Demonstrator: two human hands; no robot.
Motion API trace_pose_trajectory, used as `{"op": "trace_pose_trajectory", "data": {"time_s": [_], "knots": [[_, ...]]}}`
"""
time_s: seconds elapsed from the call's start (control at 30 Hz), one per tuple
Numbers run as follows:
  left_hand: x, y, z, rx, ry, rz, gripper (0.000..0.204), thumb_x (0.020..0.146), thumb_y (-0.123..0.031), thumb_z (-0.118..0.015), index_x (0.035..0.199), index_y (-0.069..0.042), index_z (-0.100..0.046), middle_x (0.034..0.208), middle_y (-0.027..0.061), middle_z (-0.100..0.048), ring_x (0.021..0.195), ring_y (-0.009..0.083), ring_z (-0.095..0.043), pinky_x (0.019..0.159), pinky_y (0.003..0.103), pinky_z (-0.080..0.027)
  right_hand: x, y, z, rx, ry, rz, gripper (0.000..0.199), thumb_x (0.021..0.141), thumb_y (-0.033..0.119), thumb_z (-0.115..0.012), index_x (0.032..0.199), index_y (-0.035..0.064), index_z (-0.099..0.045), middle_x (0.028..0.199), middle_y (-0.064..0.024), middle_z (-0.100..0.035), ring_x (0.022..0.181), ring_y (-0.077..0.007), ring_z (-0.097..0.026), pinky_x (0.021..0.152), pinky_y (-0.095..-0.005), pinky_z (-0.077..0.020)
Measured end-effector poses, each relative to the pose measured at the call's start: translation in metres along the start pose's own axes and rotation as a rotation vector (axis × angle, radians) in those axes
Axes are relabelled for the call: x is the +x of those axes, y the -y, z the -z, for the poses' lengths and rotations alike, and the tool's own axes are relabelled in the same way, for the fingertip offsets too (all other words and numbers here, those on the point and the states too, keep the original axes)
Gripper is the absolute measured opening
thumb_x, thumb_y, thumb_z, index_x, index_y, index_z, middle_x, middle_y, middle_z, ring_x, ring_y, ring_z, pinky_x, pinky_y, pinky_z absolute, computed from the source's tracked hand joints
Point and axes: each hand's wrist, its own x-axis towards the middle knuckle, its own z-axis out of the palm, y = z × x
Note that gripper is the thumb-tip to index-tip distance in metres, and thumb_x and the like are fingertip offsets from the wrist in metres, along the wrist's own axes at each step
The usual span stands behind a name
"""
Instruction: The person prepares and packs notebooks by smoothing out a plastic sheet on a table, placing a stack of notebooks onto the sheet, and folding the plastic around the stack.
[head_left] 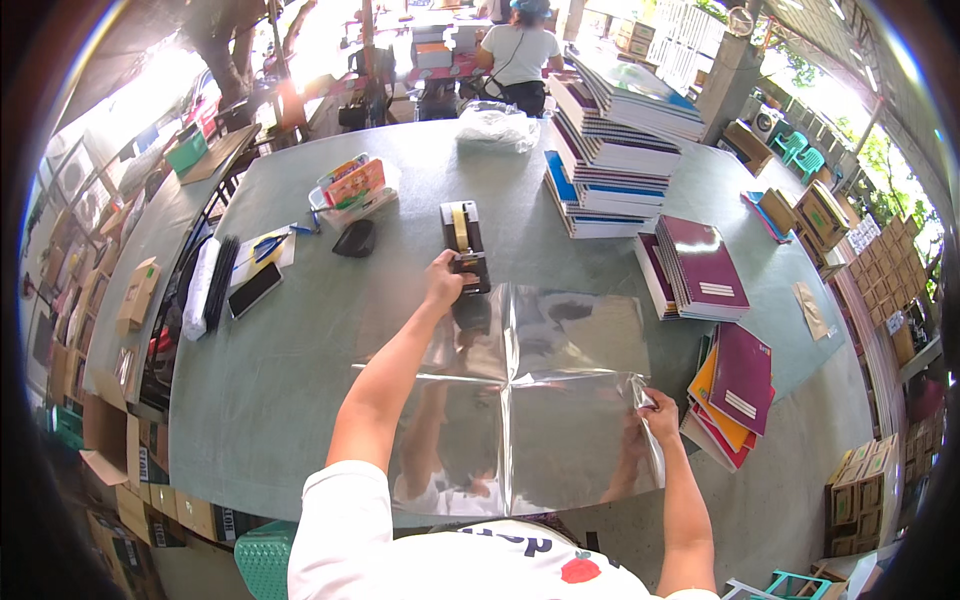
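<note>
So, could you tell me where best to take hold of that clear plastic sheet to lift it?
Probably by its right edge, coming in from the right. The clear plastic sheet lies flat on the table, and the right hand already pinches that edge where it curls up. The left hand is busy at the tape dispenser.

A broad grey-green table (pixel 280 370) carries a creased sheet of clear shiny film (pixel 540 400), a tape dispenser (pixel 465 240), a tall stack of notebooks (pixel 615 150), smaller piles of maroon notebooks (pixel 700 265) and coloured ones (pixel 735 390), a black phone (pixel 255 290), a dark pouch (pixel 355 238), a tray of small packets (pixel 352 190) and a crumpled plastic bag (pixel 497 128).
</note>
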Motion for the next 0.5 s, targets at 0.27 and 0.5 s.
{"op": "trace_pose_trajectory", "data": {"time_s": [0.27,0.5], "knots": [[0.055,0.042,-0.002,0.023,0.037,-0.050,0.037,0.058,0.004,-0.072,0.090,-0.001,-0.054,0.089,0.0144,-0.063,0.080,0.0219,-0.061,0.071,0.034,-0.046,0.028,0.020,-0.050,0.076,0.087,0.104,0.042,0.065,-0.009,-0.057,0.106,0.0006,-0.060,0.090,-0.0045,-0.063,0.080,-0.0109,-0.058,0.071,-0.0243,-0.0470],[0.059,0.080,0.003,0.003,0.058,-0.055,0.042,0.064,-0.020,-0.076,0.097,-0.006,-0.055,0.098,0.0111,-0.063,0.090,0.0213,-0.059,0.080,0.034,-0.044,0.038,0.040,-0.055,-0.044,0.075,0.028,0.078,0.058,0.000,-0.073,0.129,0.0058,-0.040,0.084,-0.0053,-0.059,0.079,-0.0114,-0.057,0.070,-0.0253,-0.0478]]}}
